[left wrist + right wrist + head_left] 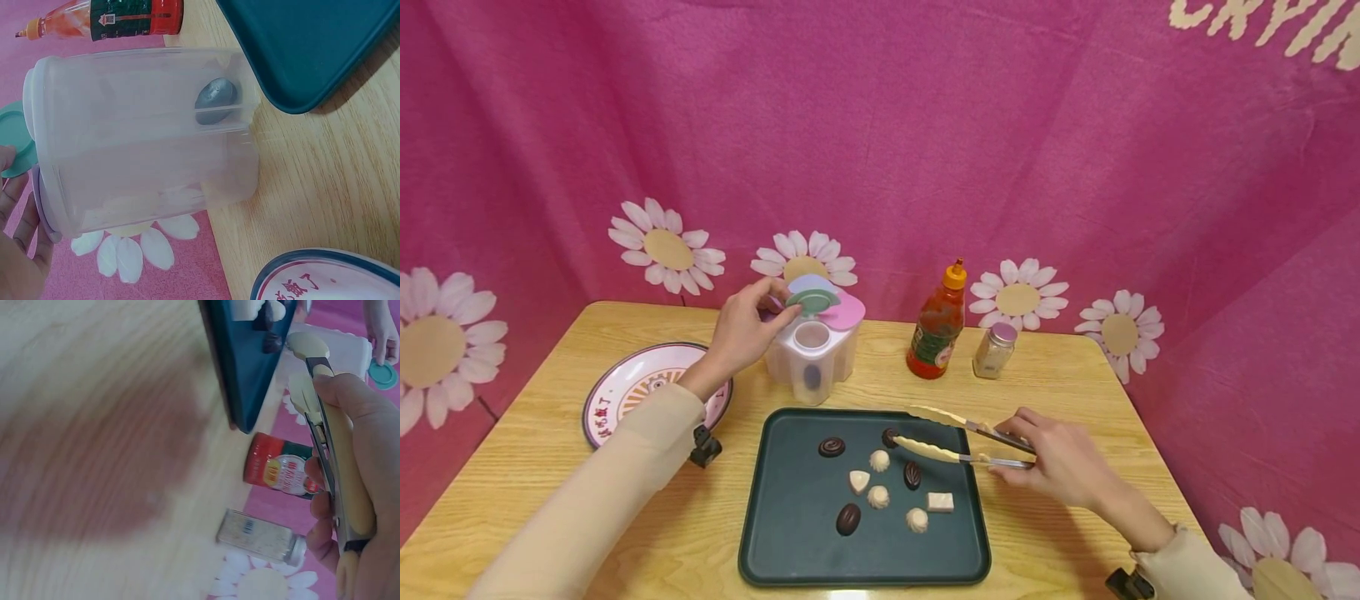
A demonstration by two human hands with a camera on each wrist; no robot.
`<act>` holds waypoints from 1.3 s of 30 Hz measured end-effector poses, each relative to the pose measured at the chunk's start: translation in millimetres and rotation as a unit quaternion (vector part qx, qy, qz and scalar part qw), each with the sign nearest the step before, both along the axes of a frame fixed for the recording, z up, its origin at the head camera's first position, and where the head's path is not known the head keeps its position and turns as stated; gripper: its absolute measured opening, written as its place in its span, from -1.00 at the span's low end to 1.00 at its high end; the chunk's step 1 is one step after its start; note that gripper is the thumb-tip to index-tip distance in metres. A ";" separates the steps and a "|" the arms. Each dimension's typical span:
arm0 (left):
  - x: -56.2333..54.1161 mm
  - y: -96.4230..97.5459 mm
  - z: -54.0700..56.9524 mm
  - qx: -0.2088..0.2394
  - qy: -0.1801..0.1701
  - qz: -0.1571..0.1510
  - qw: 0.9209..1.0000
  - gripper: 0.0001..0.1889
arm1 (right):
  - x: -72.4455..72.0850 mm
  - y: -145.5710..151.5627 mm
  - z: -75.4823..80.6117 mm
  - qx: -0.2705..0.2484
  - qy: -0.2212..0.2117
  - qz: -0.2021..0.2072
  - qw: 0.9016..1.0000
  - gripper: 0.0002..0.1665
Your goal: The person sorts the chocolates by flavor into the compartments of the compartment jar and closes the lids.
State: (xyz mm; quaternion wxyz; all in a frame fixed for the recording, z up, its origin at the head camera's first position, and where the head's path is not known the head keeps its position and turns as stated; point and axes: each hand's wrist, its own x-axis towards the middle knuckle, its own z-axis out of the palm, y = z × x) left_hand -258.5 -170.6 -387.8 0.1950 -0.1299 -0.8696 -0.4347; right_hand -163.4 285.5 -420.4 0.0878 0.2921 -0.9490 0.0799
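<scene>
My left hand (747, 327) pinches a raised green flap lid (812, 298) on a translucent multi-compartment container (137, 144). Below that lid a round opening (812, 335) shows, and one dark chocolate (217, 100) lies at the bottom of a compartment. Gripped in my right hand (1060, 458) are tongs (928, 451) with cream tips, their arms spread over the tray's far right part. One tip overlaps a small dark chocolate (890, 437) in the head view. Several other dark and white chocolates, among them an oval one (848, 519) and a white rectangular one (940, 502), lie on the dark green tray (797, 554).
A round plate (597, 396) with a printed pattern sits at the left, partly behind my left forearm. A red sauce bottle (934, 333) and a small jar (994, 352) with a purplish lid stand at the back right. Pink flowered cloth (880, 150) hangs behind the wooden table (1075, 375).
</scene>
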 end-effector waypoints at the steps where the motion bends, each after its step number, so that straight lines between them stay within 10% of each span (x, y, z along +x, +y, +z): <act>1: -0.1 0.1 -0.1 0.000 0.000 0.000 1.000 -0.81 | -0.2 -0.6 -2.2 0.000 -0.003 0.001 1.000 -0.53; 14: 0.0 0.3 -1.0 -0.002 0.003 -0.002 1.000 -0.81 | -4.8 -6.5 -13.6 -0.004 -0.062 -0.002 0.998 -0.55; 39: 2.2 1.6 1.5 0.000 0.014 -0.005 1.000 -0.81 | -16.0 -14.8 0.1 -0.023 -0.017 0.043 0.999 -0.58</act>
